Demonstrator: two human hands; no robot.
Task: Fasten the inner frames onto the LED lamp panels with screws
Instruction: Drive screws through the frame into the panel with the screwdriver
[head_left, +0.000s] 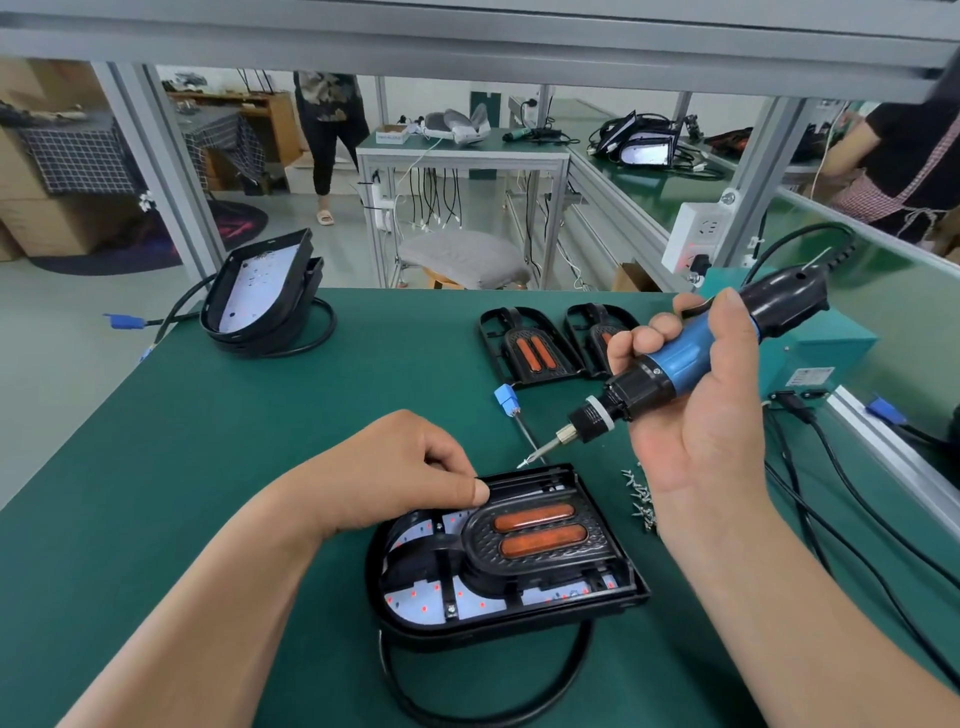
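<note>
On the green mat (208, 467), centre front: LED lamp panel (467, 605), flat and face up. Shows a black housing, rounded at the left end and straight at the right, around a white board dotted with red points. Carries the black inner frame (550, 558), seated inside the housing, with two orange oblong lenses side by side in a textured U-shaped field. Trails a black cable (574, 660), looped out from under the near edge.

Left hand (415, 467): rests at the panel's far rim, fingers curled, thumb against forefinger; pinching something or not, cannot tell. Right hand (696, 395): above and to the right of the panel, clear of it, gripping the blue-and-black electric screwdriver (691, 358), tilted down toward the left. At the bit tip: a small screw (527, 460), just off the panel's far edge.

Beside the panel's right end, on the mat: loose screws (641, 499). Farther back: spare inner frames (530, 348). At far left: stacked panels (265, 301).
</note>
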